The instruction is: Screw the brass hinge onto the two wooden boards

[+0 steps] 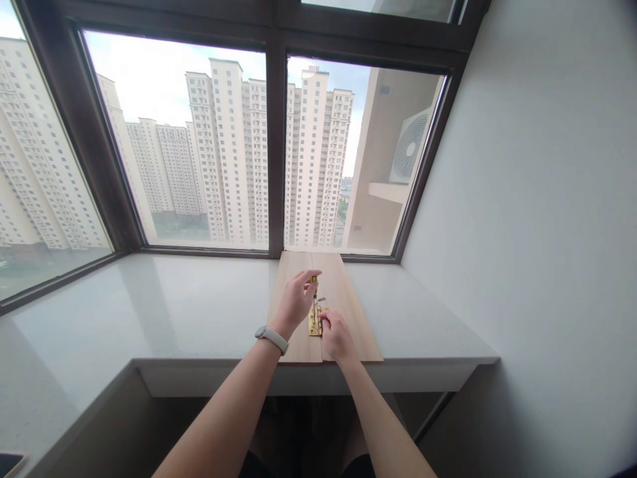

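Bare forearms (229, 405) lead to the right hand (339, 337), fingers curled at the right edge of a gold-coloured flat metal hinge (313, 328), which lies across the seam of two pale wooden boards (351, 292); whether they grip it cannot be told. Just beyond, the left hand (297, 297) pinches a yellow-and-black-handled screwdriver (314, 279) pointing down at the hinge: work looks under way, though what is fastened or left is too small to tell

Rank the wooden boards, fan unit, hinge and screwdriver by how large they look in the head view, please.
1. Wooden boards, taken together
2. Fan unit, outside the window
3. Hinge and screwdriver: too alike to rank, both being partly covered
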{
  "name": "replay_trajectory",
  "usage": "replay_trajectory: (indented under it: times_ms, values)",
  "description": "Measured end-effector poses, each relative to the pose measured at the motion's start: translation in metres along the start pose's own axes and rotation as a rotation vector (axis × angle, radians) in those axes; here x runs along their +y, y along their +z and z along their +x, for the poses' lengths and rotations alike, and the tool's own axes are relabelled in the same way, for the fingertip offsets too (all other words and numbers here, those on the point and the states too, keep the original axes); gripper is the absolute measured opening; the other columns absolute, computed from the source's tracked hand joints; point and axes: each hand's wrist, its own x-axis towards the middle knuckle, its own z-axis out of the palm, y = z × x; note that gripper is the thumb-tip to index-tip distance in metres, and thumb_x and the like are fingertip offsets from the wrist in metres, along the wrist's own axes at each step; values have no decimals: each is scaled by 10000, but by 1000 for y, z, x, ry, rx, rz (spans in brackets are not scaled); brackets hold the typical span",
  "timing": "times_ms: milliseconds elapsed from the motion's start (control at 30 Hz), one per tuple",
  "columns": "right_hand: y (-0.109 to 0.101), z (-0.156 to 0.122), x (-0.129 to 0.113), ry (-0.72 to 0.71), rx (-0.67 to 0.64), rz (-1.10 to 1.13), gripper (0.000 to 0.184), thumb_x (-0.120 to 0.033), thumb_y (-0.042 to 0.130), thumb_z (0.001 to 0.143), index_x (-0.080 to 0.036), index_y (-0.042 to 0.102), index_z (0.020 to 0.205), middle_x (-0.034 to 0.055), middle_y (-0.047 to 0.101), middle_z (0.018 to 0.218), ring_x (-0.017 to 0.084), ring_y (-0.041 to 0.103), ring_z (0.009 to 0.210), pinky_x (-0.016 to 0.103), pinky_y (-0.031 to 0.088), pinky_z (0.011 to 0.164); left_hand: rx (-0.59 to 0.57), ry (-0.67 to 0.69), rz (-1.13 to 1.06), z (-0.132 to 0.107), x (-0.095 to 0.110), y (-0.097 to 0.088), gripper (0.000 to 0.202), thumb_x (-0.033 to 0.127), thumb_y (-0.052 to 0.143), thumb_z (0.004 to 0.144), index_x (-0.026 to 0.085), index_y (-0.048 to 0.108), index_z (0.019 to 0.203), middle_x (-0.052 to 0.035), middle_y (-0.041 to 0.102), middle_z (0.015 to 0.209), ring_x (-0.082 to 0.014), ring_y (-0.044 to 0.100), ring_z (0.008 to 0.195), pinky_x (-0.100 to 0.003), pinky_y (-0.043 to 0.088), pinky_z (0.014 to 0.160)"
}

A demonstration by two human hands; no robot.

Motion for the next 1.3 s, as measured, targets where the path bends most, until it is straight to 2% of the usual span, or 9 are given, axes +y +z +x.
replay_trajectory:
  times_ms: [100, 200, 267, 400, 567, 700, 933, 1133, 1300]
  values:
    - [1, 0, 1, -8, 16, -9, 297, -168, 427, 914, -224, 709, 986, 89, 716, 1046, 246, 633, 1039, 378, 500, 947, -22, -32, -4, -1, -2, 1, 261, 238, 505, 997, 254, 620, 1231, -59, 703, 1005, -181, 693, 948, -342, 610, 836]
    - [1, 0, 0, -6, 23, 2, 295, -159, 434, 908, -226, 710, 990, 91, 719, 1044, 249, 641, 1036, 378, 505, 938, 9, -14, 20, -1, 0, 2, 233, 248, 546, 975, 255, 639, 1189, -65, 685, 1087, -191, 676, 1008, -341, 607, 846]
    - [1, -1, -2, -2, 20, 6, 284, -167, 441, 908, -227, 706, 989, 91, 719, 1043, 253, 643, 1037, 380, 507, 932, 36, -6, 35, 0, 3, 2, 217, 254, 604, 940, 251, 660, 1150, -67, 663, 1117, -185, 670, 975, -327, 612, 817]
    - [-1, -2, -5, -27, 7, 0, 219, -206, 491, 907, -232, 696, 978, 87, 713, 1035, 254, 639, 1036, 384, 499, 946, 18, -3, 24, 0, 7, 2, 186, 237, 603, 935, 247, 682, 1104, -47, 660, 1017, -161, 667, 876, -297, 615, 756]
    - [-3, -3, -9, -81, -12, -24, 181, -201, 530, 899, -235, 689, 980, 76, 706, 1055, 249, 618, 1061, 394, 485, 974, -47, 8, 28, 0, 7, 1, 262, 189, 533, 967, 275, 667, 1176, -37, 700, 1079, -166, 680, 935, -327, 613, 825]
    - [-3, -3, -10, -81, -19, -58, 189, -195, 545, 894, -237, 711, 974, 84, 705, 1081, 259, 611, 1078, 414, 485, 984, -66, -7, 13, -1, 8, 2, 285, 219, 533, 975, 267, 639, 1236, -48, 713, 1091, -185, 692, 993, -366, 614, 882]
    - [0, -3, -7, -80, -16, -73, 175, -199, 577, 876, -240, 724, 962, 80, 696, 1102, 262, 595, 1093, 422, 478, 998, 13, 13, 20, -3, 9, 8, 169, 280, 623, 932, 247, 688, 1085, -36, 696, 986, -166, 677, 867, -338, 634, 790]
    - [0, -2, -7, -84, -31, -86, 191, -221, 555, 904, -252, 725, 986, 74, 697, 1117, 262, 589, 1104, 408, 473, 993, -29, 0, -57, -7, 7, 14, 264, 266, 538, 985, 273, 644, 1226, -30, 721, 1038, -156, 698, 907, -371, 623, 893]
    - [-1, -2, -9, -85, -40, -102, 219, -210, 541, 911, -255, 722, 1026, 80, 692, 1133, 272, 585, 1104, 413, 466, 993, -9, 35, -3, -6, 11, 14, 209, 279, 605, 951, 266, 696, 1139, -35, 704, 1043, -168, 685, 922, -363, 610, 878]
